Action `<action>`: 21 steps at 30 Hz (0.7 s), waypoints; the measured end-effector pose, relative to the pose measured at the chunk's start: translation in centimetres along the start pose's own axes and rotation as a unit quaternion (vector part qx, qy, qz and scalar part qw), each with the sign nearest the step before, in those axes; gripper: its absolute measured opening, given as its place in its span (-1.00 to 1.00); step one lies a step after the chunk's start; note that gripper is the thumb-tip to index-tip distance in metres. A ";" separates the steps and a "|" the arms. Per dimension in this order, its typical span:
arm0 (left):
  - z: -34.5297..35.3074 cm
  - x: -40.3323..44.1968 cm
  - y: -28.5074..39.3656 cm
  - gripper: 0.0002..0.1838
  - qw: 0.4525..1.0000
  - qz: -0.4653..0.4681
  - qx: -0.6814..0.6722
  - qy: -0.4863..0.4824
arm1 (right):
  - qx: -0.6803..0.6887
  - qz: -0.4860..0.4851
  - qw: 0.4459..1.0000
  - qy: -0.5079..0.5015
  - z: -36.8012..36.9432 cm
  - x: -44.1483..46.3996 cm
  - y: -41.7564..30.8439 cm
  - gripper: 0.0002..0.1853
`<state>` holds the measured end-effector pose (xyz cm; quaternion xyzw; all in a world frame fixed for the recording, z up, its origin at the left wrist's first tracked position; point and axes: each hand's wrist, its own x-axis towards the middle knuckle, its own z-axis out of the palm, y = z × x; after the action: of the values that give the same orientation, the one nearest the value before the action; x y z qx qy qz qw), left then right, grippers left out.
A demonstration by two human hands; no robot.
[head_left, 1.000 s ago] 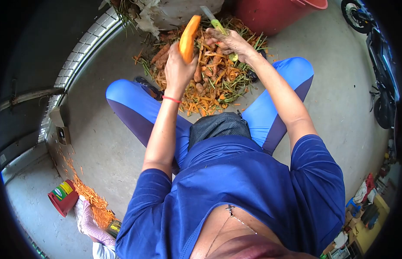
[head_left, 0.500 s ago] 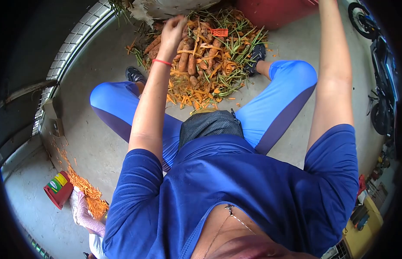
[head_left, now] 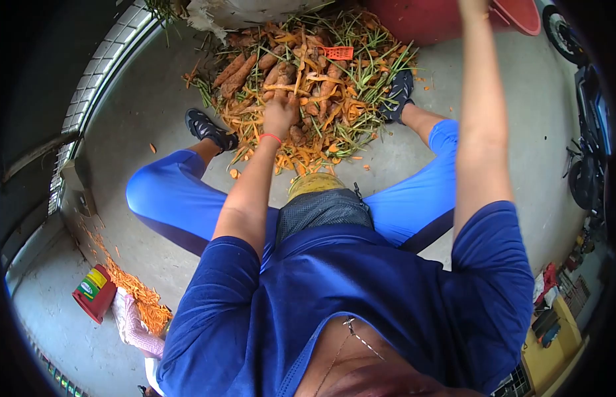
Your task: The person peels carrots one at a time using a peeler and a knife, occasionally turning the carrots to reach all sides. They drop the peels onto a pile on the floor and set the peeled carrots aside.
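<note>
- Peelings pile [head_left: 355, 109], far centre: thick, so much seems done; unpeeled carrots [head_left: 236, 81] in it, left to do.
- Tub [head_left: 414, 25], far right: contents hidden.
- Left hand [head_left: 279, 119]: reaching among carrots; grip hidden, cannot tell.
- Right hand [head_left: 474, 8]: by tub, blurred; grip unclear.
- Orange piece [head_left: 338, 53]: atop pile.

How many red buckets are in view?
2: a large bucket near the picture's top right and a small bucket at its lower left; others may be hidden.

2 hands [head_left: 281, 118] | 2 shoes [head_left: 212, 131] | 2 red buckets [head_left: 404, 23] | 1 orange slotted piece [head_left: 338, 53]
</note>
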<state>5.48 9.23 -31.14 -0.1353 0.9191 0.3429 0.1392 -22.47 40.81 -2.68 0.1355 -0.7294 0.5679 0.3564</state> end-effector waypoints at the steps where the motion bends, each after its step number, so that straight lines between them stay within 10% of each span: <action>1: 2.5 0.8 -1.0 -0.67 0.999 0.046 0.002 0.009 | 0.031 0.014 0.999 -0.025 1.7 -3.2 0.2 -0.80; 9: 4.4 1.1 9.1 -0.50 0.989 -0.072 0.007 -0.126 | -0.341 0.173 0.843 -0.378 5.8 -28.4 14.2 -0.72; 18: 6.1 -1.9 4.1 -0.33 0.983 -0.034 0.068 0.165 | -0.424 0.237 0.735 -0.472 5.2 -29.5 14.0 -0.55; 21: 4.7 -2.3 2.8 -0.35 0.980 -0.178 0.062 0.066 | -0.411 0.171 0.763 -0.469 3.8 -29.6 14.1 -0.53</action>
<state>7.44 14.80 -32.09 -0.3105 0.9069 0.2450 0.1449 -11.39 35.66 -33.34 0.0981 -0.9802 0.1307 -0.1114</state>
